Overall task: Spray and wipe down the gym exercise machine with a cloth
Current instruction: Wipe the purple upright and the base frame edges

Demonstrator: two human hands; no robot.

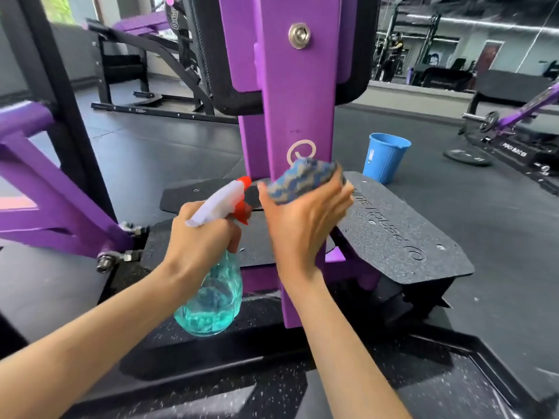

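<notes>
Right hand [302, 225]: gripping bunched cloth [305, 179], pressing it against purple upright [298, 95] below the logo.
Left hand [202, 237]: wrapping neck of spray bottle [211, 285].
Technique: likely wiping in long overlapping strokes, keeping nozzle aimed aside.
Bottle: holding teal liquid, roughly half full.
Blue bucket [384, 158]: contents not showing.

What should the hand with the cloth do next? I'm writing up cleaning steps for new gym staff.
Probably drag the cloth down the purple post. The right hand presses it against the post just below the swirl logo, while the left hand holds the spray bottle beside it.
</notes>
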